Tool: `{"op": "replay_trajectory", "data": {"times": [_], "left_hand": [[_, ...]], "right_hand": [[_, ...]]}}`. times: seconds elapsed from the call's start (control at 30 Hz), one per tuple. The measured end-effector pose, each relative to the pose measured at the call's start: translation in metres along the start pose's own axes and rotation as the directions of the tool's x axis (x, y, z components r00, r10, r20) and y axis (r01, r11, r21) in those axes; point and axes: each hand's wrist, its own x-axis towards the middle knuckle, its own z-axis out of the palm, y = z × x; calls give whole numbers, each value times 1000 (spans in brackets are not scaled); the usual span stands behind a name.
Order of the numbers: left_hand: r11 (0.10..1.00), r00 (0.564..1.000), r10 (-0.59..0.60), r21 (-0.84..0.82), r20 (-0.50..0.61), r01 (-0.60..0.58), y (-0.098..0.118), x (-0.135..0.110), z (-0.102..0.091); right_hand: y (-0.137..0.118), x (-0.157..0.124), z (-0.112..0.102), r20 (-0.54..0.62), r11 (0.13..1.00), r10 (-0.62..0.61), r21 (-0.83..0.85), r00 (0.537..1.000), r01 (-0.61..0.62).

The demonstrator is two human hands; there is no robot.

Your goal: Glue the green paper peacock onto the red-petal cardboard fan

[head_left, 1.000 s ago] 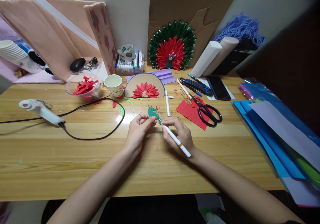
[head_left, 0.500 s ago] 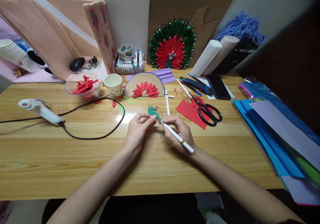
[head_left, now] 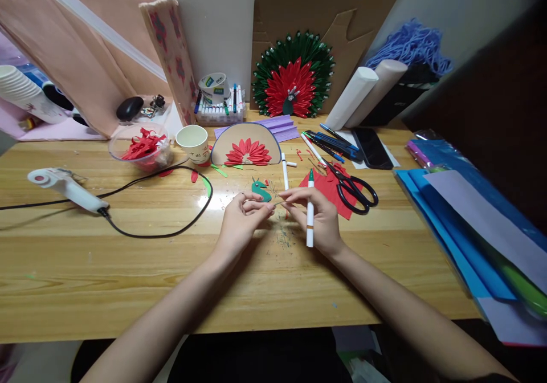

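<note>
Between both hands runs a small thin strip [head_left: 278, 203], too small to name closely. Thumb and fingers of my left hand [head_left: 243, 219] pinch one end of it. My right hand [head_left: 318, 221] pinches the other end with its fingertips and also keeps an uncapped green-tipped marker [head_left: 310, 218] between its fingers, tip up. Just beyond the fingertips lies a green paper bird shape [head_left: 260, 191] with an eye. Behind it stands a half-round brown card [head_left: 267, 135] with red petals along its base.
Black-handled scissors [head_left: 357, 192] lie on red paper [head_left: 305, 181] at right. A white marker [head_left: 284, 169] is near my right hand. Leftward are a paper cup [head_left: 192, 143], a bowl of red scraps [head_left: 143, 149] and a corded white glue gun [head_left: 68, 189]. Blue folders [head_left: 436, 218] cover the right edge.
The marker has swung upright in my right hand, its tip away from the strip. My right fingertips have moved onto the strip's right end. The left hand has barely moved.
</note>
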Motion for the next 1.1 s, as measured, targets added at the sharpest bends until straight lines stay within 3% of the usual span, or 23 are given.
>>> {"op": "replay_trajectory", "data": {"times": [0.23,0.43,0.77,1.0,1.1], "left_hand": [[1000,999,30,8,17,-30,-1,1,0],[996,993,91,8,73,-92,-1,-1,2],[992,992,13,-123,126,3,-3,-1,3],[996,989,40,-88,143,-28,-2,0,3],[995,987,46,-100,156,-31,-1,-1,3]], "right_hand": [[1,-3,2,-6,1000,-6,-28,1000,6],[-3,-3,8,-92,993,66,104,994,-56],[-6,-6,12,-111,971,110,226,988,-83],[-10,-6,8,-84,984,43,174,996,-28],[-11,-3,4,-55,976,70,210,996,-57]]}}
